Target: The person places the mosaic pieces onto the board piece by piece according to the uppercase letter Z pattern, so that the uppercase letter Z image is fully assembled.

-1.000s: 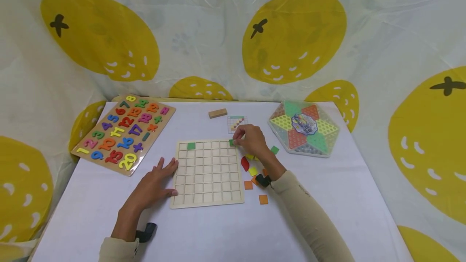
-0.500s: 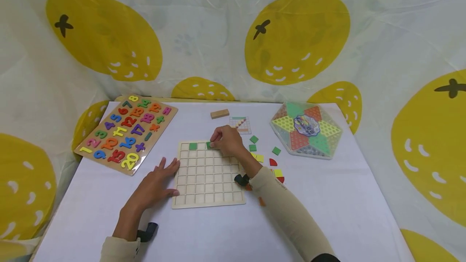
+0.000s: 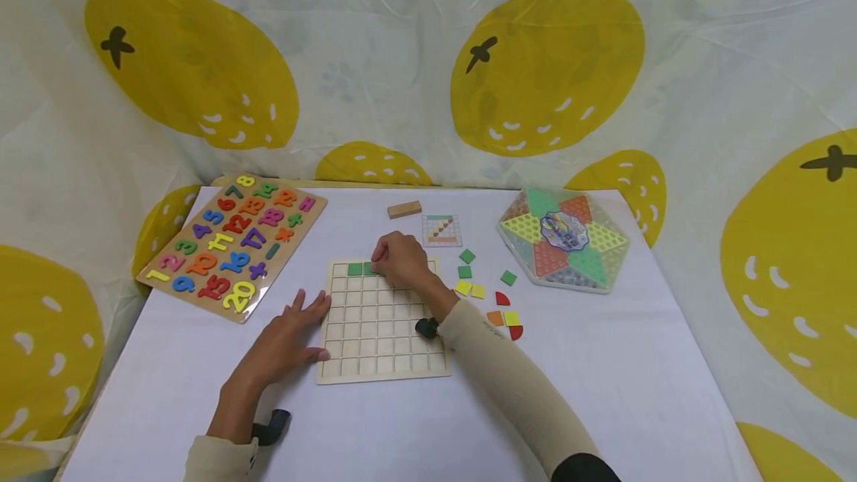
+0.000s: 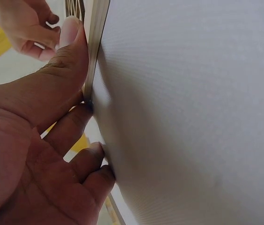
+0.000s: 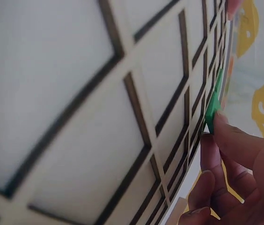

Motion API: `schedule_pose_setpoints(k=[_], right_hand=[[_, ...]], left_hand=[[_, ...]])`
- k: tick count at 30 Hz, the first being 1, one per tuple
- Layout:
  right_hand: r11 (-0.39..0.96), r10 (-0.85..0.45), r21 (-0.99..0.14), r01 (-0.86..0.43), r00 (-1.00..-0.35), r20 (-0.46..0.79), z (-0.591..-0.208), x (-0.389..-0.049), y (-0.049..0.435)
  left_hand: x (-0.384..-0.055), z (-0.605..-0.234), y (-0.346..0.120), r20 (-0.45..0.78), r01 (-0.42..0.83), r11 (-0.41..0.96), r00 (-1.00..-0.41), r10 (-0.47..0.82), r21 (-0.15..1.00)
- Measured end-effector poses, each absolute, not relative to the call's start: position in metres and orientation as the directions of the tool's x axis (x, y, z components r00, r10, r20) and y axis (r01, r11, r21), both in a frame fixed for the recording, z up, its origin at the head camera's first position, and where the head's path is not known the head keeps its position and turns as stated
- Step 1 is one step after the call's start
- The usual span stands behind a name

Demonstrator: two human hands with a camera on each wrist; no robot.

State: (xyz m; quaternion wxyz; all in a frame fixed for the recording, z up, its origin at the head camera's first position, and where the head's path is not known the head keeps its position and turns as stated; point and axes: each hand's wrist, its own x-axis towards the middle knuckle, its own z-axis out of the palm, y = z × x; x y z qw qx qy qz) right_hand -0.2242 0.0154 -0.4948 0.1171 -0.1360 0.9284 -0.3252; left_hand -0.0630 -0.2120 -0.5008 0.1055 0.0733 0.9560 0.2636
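A wooden grid board (image 3: 384, 348) lies flat on the white table. My right hand (image 3: 405, 262) is over its far row, pinching a green square tile (image 5: 211, 110) between thumb and fingers. That tile sits at the cell just right of another green tile (image 3: 355, 269), which lies in the same row. In the right wrist view the held tile looks tilted against the grid. My left hand (image 3: 284, 337) rests along the board's left edge, fingers spread in the head view. Seen from the left wrist, its thumb (image 4: 71, 37) touches the board's side.
Loose green tiles (image 3: 465, 271), yellow tiles (image 3: 478, 291), red quarter-round pieces (image 3: 502, 298) and an orange tile (image 3: 495, 317) lie right of the board. Behind it are a pattern card (image 3: 442, 230) and a wooden block (image 3: 405, 209). A number puzzle (image 3: 230, 244) and a hexagonal star-patterned game (image 3: 564, 236) flank them.
My right hand has carried the green tile leftward along the far row, from the board's far right corner to beside the other green tile. The left hand stays at the left edge.
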Motion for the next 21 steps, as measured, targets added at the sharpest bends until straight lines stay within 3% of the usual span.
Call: schedule_pose_setpoints(k=[7,14,21], right_hand=[[0.804,-0.345,-0.550,-0.227,-0.931,-0.121,-0.495,-0.223,0.009],[0.765,-0.349,-0.601,-0.232,-0.934,-0.083,-0.491,-0.218,0.024],[0.757,-0.271,-0.628,-0.180,-0.961,-0.051,-0.485,-0.222,0.061]], left_hand=[[-0.064,-0.502,-0.211,-0.161,0.083,0.852,-0.968,0.192,0.516],[-0.063,-0.503,-0.212,-0.152,0.093,0.848,-0.968,0.200,0.523],[-0.064,-0.501,-0.212,-0.150,0.095,0.847,-0.968,0.201,0.523]])
